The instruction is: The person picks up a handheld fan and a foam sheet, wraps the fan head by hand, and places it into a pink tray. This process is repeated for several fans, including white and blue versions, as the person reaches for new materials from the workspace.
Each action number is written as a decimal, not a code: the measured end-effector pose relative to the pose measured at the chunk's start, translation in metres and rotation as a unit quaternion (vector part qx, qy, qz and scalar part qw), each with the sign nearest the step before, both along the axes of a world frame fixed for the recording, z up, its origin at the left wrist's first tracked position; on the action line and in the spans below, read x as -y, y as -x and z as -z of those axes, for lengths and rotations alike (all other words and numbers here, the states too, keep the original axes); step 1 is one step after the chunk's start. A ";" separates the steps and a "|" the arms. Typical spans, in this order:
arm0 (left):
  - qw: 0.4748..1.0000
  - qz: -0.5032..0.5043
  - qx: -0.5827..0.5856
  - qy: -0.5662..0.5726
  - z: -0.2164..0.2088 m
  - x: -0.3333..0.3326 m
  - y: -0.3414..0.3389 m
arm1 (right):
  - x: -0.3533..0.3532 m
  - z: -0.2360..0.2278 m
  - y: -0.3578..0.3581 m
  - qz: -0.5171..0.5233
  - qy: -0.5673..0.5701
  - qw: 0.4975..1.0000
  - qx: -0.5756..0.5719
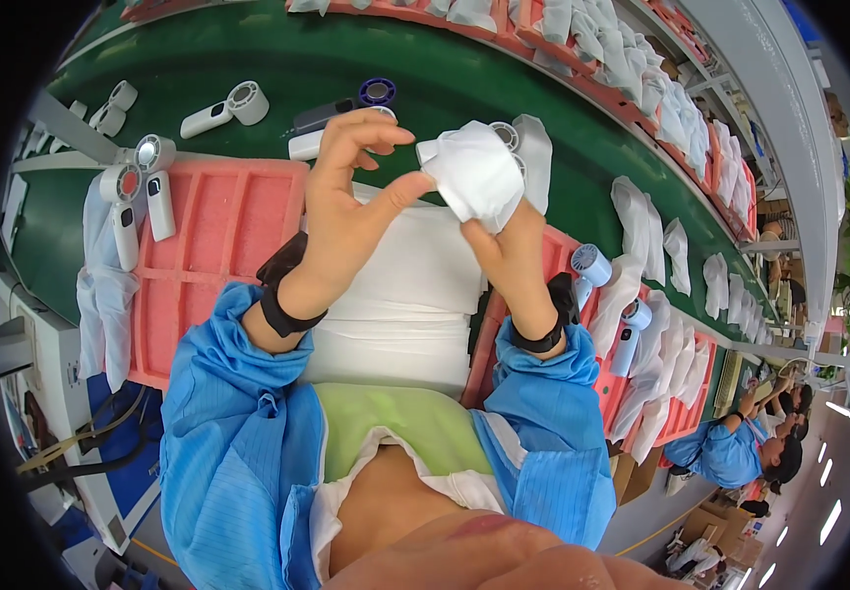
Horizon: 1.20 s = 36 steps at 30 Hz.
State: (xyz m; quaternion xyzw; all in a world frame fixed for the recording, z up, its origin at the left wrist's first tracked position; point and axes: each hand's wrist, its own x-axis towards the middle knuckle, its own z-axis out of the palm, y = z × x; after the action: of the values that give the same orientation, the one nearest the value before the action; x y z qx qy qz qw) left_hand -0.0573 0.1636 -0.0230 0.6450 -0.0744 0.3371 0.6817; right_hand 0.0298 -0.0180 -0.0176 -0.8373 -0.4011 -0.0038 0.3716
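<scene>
Over the stack of white bags (395, 295), my right hand (512, 258) grips a thin white bag (484, 179) wrapped around an object. A small pale end pokes out at its left side; the rest of the object is covered. Facing it from the left is my left hand (354, 202), its fingers curved and apart and nothing within them. The left thumb tip comes close to the bag's left edge; whether they touch I cannot tell. On the green belt beyond my hands lie a white handheld fan (246, 102) and a dark purple-rimmed handheld fan (376, 93).
A pink divided tray (213, 251) lies to my left, with small fans at its corner. Another pink tray (689, 413) at right holds bagged items and blue fans (590, 265). Bagged items (641, 231) line the belt. A metal frame (789, 147) rises at right; co-workers (725, 452) work beyond.
</scene>
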 end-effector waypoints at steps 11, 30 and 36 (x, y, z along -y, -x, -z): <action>0.961 -0.170 0.015 -0.216 -0.014 0.014 0.008 | 0.002 -0.011 0.017 0.006 -0.010 0.998 -0.062; 0.962 0.047 -0.220 -0.157 0.046 0.051 -0.026 | 0.113 0.045 -0.137 0.337 0.151 0.929 0.020; 0.912 0.032 -0.166 -0.374 0.086 0.082 -0.017 | 0.116 0.085 -0.139 0.395 0.294 0.849 0.190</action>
State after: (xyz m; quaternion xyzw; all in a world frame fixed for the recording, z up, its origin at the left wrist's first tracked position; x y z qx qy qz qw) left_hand -0.0406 0.0821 -0.1092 0.8968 -0.1012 0.1509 0.4034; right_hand 0.1691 -0.1340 -0.1021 -0.9781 -0.0815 -0.1911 -0.0083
